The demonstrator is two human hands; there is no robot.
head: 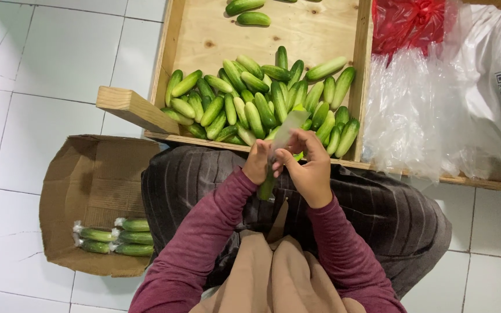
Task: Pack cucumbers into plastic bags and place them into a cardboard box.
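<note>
Maroon sleeves and a tan apron fill the bottom of the view, leading up to two bare hands that meet over a striped dark skirt. Between them is one small green cucumber point(267, 186), held upright at lap level, just below the near edge of a wooden crate point(320, 35). A thin clear plastic sleeve point(287, 130) rises from the hands and covers the cucumber's upper part. The left hand point(257, 163) is curled closed around cucumber and sleeve from the left; the right hand point(308, 168) is also closed, its fingers pinching the plastic from the right.

The cucumber looks firm, light and smooth — probably a little slippery inside the film, so a grip around its middle seems surest. The sleeve is flimsy and would crumple or tear if pulled hard; its open edge is the place to hold.

Beyond the hands, the crate holds a heap of loose cucumbers point(262, 98). Crumpled clear bags point(413, 110) lie to the right. On the white tiled floor point(42, 87) at left, an open cardboard box point(88, 179) contains several wrapped cucumbers point(124, 236).
</note>
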